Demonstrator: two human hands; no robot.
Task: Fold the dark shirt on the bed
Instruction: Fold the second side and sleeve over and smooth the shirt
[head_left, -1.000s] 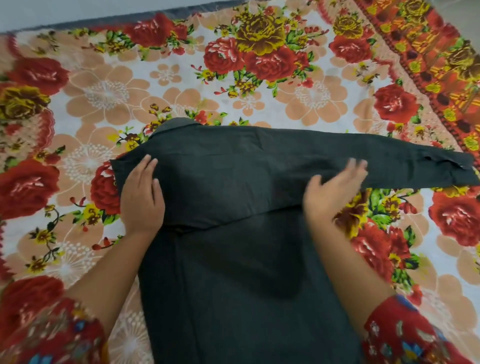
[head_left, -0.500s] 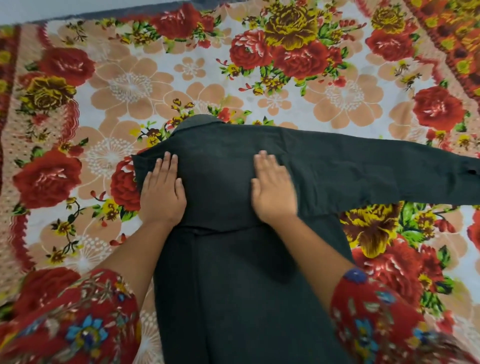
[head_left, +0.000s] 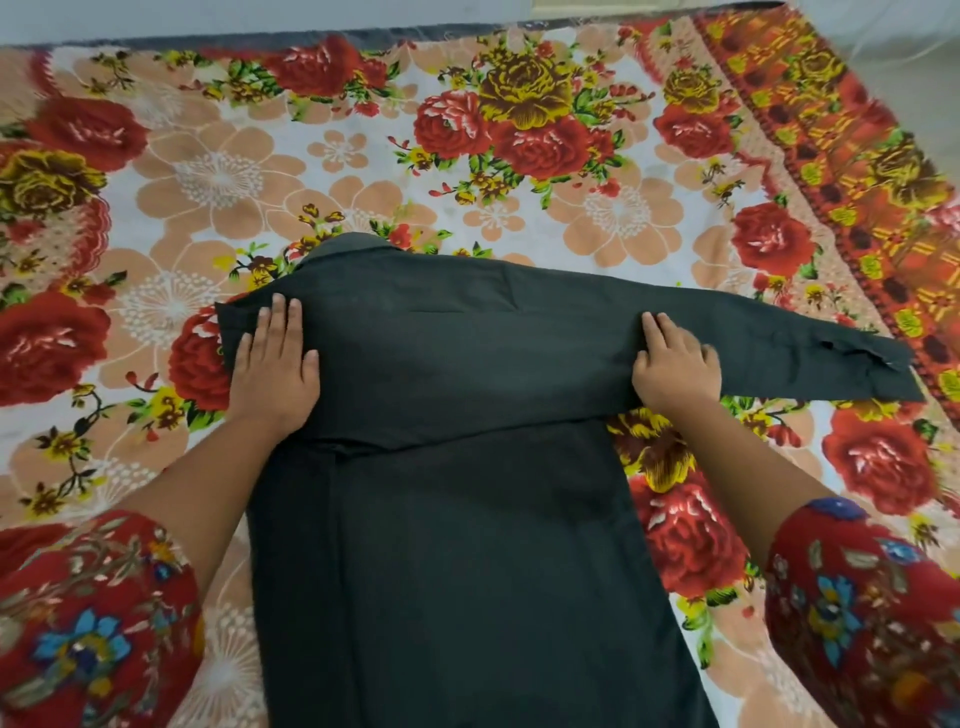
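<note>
Item: dark shirt (head_left: 457, 467), charcoal-grey, lying flat and back-up on the bed, collar (head_left: 348, 247) pointing away from the wearer of the camera, body running down toward the lower edge of the view. The near-left side is lying folded inward, showing as a straight lengthwise crease along the left of the body. One long sleeve (head_left: 779, 353) is stretching out across the upper body and reaching well past the shirt's right edge, its cuff (head_left: 878, 369) resting on the bedspread near the patterned border.

Left hand (head_left: 275, 371): pressing palm-down on the shirt's left shoulder area, fingers straight and together, nothing gripped; the hand is lying open and flat on the cloth, the thumb spreading toward the shirt's middle.

Right hand (head_left: 675, 371): resting on the sleeve just where it is leaving the shirt's body. The fingers are curling somewhat at the knuckles and pressing the cloth; whether they are pinching a fold of it or only pressing, I cannot tell.

Both forearms are reaching in from the lower corners, each coming out of a red floral-print garment sleeve (head_left: 88, 623).

Surroundings: bedspread (head_left: 519, 156) covering the bed, white ground with large red and yellow roses, peach blossoms and green leaves; an orange-and-red patterned border (head_left: 831, 156) is running down the right side. A dark strip of the bed's edge (head_left: 395, 37) is showing at the top, with pale floor or wall beyond it.
</note>
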